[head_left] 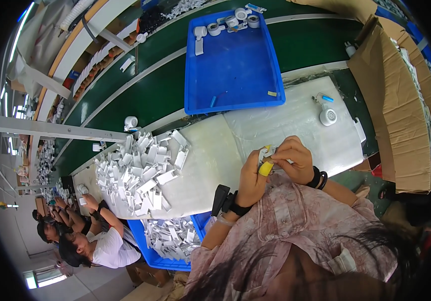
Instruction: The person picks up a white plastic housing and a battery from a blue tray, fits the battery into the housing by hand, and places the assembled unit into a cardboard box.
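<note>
Both my hands meet over the near edge of the white-covered table, in front of my body. My left hand (251, 181) is closed with its thumb and index finger pinching a small whitish piece (271, 150). Bright yellow patches (265, 168) show at those fingers; whether they are finger covers or part of the piece is unclear. From the right, my right hand (295, 159) pinches at the same piece, its fingertips touching it. Most of the piece is hidden by the fingers. Beyond my right hand lies a round white fan-like part (328, 116) with a blue cylinder (328, 98) on wires.
A heap of white plastic housings (143, 173) covers the table's left. Below it stands a blue bin (158, 258) of more housings. A blue tray (233, 65) with several round white units sits beyond. A cardboard box (396, 110) stands right. Co-workers (108, 246) sit left.
</note>
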Demonstrator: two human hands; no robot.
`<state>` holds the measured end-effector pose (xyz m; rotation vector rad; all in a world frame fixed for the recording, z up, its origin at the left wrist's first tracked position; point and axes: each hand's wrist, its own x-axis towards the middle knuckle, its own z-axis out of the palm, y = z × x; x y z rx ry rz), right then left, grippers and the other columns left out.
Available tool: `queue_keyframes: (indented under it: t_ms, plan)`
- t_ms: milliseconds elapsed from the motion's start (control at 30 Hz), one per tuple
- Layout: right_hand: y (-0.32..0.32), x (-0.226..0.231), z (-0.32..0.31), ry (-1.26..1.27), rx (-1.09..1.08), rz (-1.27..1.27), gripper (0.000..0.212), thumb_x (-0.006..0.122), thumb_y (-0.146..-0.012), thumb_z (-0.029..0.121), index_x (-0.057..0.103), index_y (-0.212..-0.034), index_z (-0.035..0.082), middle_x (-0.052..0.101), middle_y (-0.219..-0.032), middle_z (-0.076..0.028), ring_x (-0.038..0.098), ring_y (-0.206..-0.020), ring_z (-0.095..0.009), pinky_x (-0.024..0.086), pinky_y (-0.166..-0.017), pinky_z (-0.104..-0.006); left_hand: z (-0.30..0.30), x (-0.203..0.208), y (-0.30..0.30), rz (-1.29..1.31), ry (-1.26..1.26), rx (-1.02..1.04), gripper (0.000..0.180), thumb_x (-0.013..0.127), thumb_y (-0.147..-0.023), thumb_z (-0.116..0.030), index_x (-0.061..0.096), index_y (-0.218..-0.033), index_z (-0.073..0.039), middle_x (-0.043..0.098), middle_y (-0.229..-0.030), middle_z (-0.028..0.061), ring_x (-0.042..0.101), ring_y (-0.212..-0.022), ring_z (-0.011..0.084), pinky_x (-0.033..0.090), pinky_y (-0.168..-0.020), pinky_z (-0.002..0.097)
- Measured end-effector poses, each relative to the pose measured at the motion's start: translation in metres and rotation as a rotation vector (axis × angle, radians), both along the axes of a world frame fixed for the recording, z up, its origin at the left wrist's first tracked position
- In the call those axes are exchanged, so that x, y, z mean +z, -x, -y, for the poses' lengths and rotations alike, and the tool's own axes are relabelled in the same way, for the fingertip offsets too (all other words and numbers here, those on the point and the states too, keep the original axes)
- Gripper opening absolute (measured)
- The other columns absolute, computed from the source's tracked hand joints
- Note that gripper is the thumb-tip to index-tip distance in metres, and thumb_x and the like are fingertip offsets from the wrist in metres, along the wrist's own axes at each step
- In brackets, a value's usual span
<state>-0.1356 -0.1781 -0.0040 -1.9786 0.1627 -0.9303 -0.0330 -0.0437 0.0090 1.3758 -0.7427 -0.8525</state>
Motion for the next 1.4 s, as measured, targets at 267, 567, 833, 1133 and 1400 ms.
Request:
queue_keyframes:
  t_ms: [267,567,833,1133,1400]
  plan:
    - [-0.001,-0.003,-0.001,0.017,0.028,0.027,0.022,0.074,-0.07,-0.003,0.069,-0.09,0.006,0.06,-0.082,-0.005,0.054,-0.079,-0.023,0.044,-0.071,-0.0329,-0.001,-0.001,0.001,0.157,-0.025,0.055,0.017,0.045,-0.097,-0.009,0.055,-0.107,0.001,0.053,-0.072,0.0012,0.049,-0.06,0.0059,0.042,-0.051,0.021]
    - [-0.003,-0.002,0.0,-0.129,0.019,0.029,0.022,0.067,-0.081,0.01,0.065,-0.103,0.007,0.06,-0.098,-0.008,0.056,-0.091,-0.022,0.044,-0.08,-0.0322,-0.003,0.002,-0.004,-0.077,-0.052,0.017,0.021,0.048,-0.097,-0.013,0.056,-0.11,0.001,0.057,-0.078,0.002,0.051,-0.061,0.0061,0.042,-0.052,0.0217]
    - [-0.011,-0.031,0.04,-0.958,0.647,-0.587,0.034,0.051,-0.096,0.027,0.06,-0.118,0.002,0.063,-0.107,-0.005,0.056,-0.098,-0.01,0.043,-0.088,-0.0264,0.001,0.015,-0.007,0.106,-0.08,-0.22,0.029,0.058,-0.089,-0.011,0.055,-0.116,-0.002,0.06,-0.094,0.0105,0.059,-0.086,0.0211,0.047,-0.079,0.0317]
    - [-0.007,-0.066,0.044,-1.241,1.021,-0.735,0.027,0.057,-0.088,0.018,0.066,-0.103,-0.003,0.067,-0.095,-0.003,0.058,-0.079,-0.006,0.047,-0.069,-0.023,-0.009,0.017,-0.013,0.312,-0.018,-0.314,0.031,0.064,-0.089,-0.02,0.056,-0.112,-0.001,0.064,-0.095,0.0097,0.06,-0.081,0.0141,0.048,-0.073,0.028]
    - [-0.005,-0.024,0.033,-0.379,0.404,-0.457,0.014,0.06,-0.085,0.011,0.065,-0.091,0.0,0.064,-0.085,-0.008,0.06,-0.077,-0.017,0.047,-0.07,-0.0287,-0.015,-0.002,-0.013,-0.061,-0.106,0.098,0.021,0.064,-0.088,-0.005,0.057,-0.107,0.002,0.065,-0.094,0.0072,0.059,-0.084,0.0097,0.048,-0.075,0.0235]
